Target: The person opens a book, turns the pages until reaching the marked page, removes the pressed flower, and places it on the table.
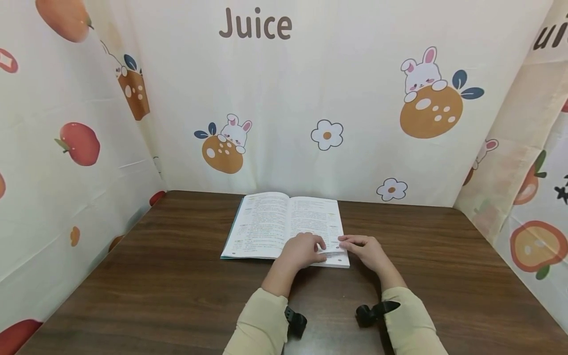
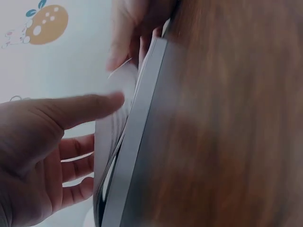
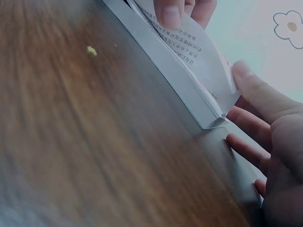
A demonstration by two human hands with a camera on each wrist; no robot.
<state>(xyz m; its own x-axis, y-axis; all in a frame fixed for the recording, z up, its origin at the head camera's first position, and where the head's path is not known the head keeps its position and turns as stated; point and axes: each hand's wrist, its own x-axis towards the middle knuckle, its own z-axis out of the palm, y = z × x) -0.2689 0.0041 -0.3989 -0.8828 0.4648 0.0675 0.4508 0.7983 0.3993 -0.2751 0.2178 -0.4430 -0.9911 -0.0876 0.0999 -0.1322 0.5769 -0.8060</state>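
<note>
An open book [image 1: 265, 224] with printed text lies on the table, its spine roughly upright in the head view. My left hand [image 1: 302, 249] is over the lower part of the right-hand page, thumb and fingers spread apart. In the left wrist view its thumb reaches across the paper near the bottom edge. At the lower right corner my right hand [image 1: 365, 250] pinches a lifted page [image 3: 206, 66] between thumb and fingers. The page bows up from the stack beneath, as the right wrist view shows.
The brown wooden table [image 1: 177, 296] extends around the book. A printed curtain [image 1: 284, 98] stands behind it and at both sides. Black wrist cameras are strapped at both sleeves [image 1: 262, 320]. A small yellow crumb [image 3: 92, 50] lies on the wood.
</note>
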